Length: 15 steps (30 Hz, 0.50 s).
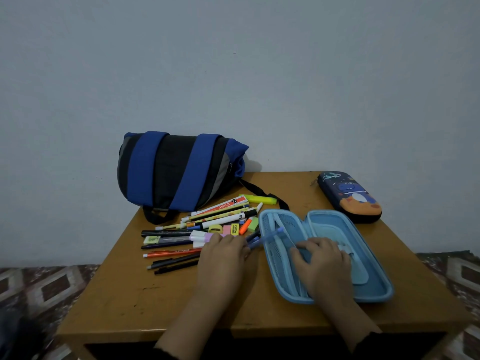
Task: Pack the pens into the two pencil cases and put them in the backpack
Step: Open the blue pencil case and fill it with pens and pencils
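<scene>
A light blue pencil case [363, 229] lies unzipped and spread flat on the wooden table [155, 302]. My right hand [320, 258] rests inside it, fingers curled on the middle flap. My left hand [224, 252] grips a few blue pens [270, 236] whose tips reach over the case's left mesh half. To the left lies a pile of pens, markers and erasers [197, 229]. A second, dark blue pencil case [350, 196] with a cartoon print lies zipped at the back right. The blue and black backpack [179, 170] lies on its side at the back left.
A yellow highlighter [259, 199] and a ruler [223, 205] lie near the backpack's black strap [262, 193]. The table stands against a plain wall, with a patterned floor [52, 284] on both sides.
</scene>
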Available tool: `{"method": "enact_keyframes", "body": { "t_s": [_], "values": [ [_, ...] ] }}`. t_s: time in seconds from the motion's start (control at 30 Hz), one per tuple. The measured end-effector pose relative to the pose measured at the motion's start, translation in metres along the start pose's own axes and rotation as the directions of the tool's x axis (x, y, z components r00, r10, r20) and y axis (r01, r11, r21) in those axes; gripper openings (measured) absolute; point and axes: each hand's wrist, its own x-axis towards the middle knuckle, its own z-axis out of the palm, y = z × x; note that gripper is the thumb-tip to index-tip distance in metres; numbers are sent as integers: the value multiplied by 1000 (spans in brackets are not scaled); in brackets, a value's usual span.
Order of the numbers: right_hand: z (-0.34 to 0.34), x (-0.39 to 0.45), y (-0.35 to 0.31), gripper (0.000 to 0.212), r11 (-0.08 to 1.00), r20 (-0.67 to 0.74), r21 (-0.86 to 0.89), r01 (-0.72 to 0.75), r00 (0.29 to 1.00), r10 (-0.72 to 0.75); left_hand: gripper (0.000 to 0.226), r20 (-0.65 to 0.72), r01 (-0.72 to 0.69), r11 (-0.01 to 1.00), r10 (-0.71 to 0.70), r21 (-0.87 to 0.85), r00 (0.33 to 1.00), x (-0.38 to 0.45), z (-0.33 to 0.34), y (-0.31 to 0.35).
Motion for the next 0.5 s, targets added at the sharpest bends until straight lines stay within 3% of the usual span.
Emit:
{"method": "enact_keyframes", "body": {
  "t_s": [0.07, 0.2, 0.27, 0.5],
  "values": [
    [2, 0, 2, 16, 997, -56, 77, 11, 998, -6, 27, 4, -39, 999, 39, 34, 999, 5, 2, 1],
    [2, 0, 3, 27, 979, -80, 200, 39, 997, -23, 22, 17, -130, 986, 129, 99, 991, 10, 8, 3],
    [2, 2, 5, 20, 960, -90, 279, 27, 996, -2, 19, 0, -185, 976, 186, 119, 983, 13, 10, 5],
    [-4, 4, 9, 20, 905, 27, 419, -70, 998, 65, 27, 57, -273, 949, 267, 158, 962, 18, 11, -2]
  ]
}}
